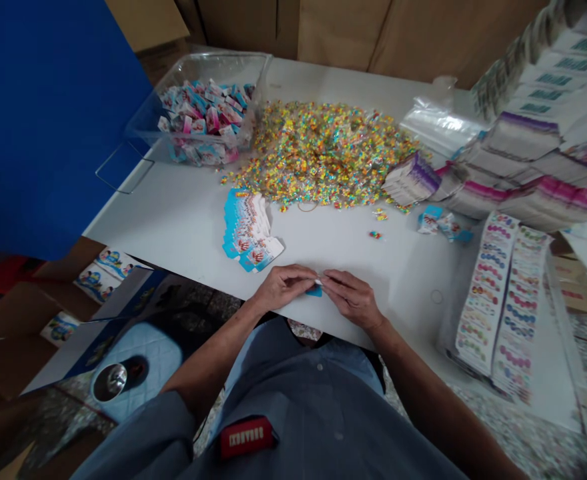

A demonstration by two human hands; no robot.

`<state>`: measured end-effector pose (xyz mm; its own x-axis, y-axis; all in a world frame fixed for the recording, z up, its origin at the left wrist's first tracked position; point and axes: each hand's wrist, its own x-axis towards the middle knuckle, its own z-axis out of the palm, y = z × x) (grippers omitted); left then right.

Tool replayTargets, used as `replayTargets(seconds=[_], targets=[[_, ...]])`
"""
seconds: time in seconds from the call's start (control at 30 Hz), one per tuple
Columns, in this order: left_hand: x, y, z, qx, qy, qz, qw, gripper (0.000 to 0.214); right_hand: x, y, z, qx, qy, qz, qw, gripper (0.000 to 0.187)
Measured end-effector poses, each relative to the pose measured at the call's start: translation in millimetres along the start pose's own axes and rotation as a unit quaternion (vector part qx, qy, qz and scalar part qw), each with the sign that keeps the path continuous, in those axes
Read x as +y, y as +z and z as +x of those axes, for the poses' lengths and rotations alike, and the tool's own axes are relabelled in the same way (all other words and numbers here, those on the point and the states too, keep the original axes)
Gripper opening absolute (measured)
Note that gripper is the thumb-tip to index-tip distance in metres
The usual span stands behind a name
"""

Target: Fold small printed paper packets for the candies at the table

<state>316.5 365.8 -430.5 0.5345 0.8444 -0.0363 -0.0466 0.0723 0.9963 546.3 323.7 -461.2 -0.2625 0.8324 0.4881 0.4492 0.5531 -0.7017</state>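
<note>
**Left hand (283, 288) and right hand (353, 300) clamped together on a blue piece (314, 291)**

From the head view: fingertips (309, 272) of both hands touching, pinching the piece just above the near edge of the white table (403, 267). Nearest, at 11 o'clock, a fanned stack of blue cards (247, 227). At 12, a heap of colorful packets (323, 153), with a few strays (375, 235) nearer the hands at 1. At 11, farther off, a clear bin (198, 73) full of pink and blue boxes (203, 117). At 2, purple-edged stacks (411, 179), pink-edged stacks (548, 203) and plastic bags (438, 123). At 3, loose cards (438, 223); at 4, sticker sheets (498, 300). At 10, a blue panel (48, 120) blocking the far left of the table. At 8, a steel cup (108, 381) on a quilted pad (138, 363).
</note>
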Motion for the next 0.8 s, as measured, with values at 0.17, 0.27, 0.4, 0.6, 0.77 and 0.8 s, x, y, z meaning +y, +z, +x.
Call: replayTargets(seconds=[0.17, 0.27, 0.4, 0.6, 0.77, 0.8], targets=[[-0.9, 3.8, 4.7, 0.042, -0.086, -0.077, 0.992, 0.037, 5.6, -0.2, -4.1, -0.015, -0.055, -0.082, 0.995, 0.036], [4.2, 2.8, 10.0, 0.044, -0.161, -0.117, 0.979, 0.042, 3.1, -2.2, -1.6, -0.019, -0.093, -0.114, 0.989, 0.038], [9.4, 0.2, 14.1, 0.044, -0.203, -0.134, 0.969, 0.041, 2.0, -5.8, 1.5, -0.027, -0.138, -0.125, 0.982, 0.044], [0.5, 12.5, 8.2, 0.083, -0.140, -0.123, 0.979, 0.041, 4.5, 1.2, -0.9, -0.011, -0.114, -0.112, 0.987, 0.042], [-0.6, 14.4, -5.4, 0.184, 0.011, 0.108, 0.977, 0.036, -2.1, -2.4, 3.9, 0.069, 0.040, 0.027, 0.996, 0.024], [2.6, 8.4, -8.4, 0.226, 0.038, 0.193, 0.954, 0.034, -2.3, -8.5, 6.0, 0.120, 0.100, 0.080, 0.985, 0.020]])
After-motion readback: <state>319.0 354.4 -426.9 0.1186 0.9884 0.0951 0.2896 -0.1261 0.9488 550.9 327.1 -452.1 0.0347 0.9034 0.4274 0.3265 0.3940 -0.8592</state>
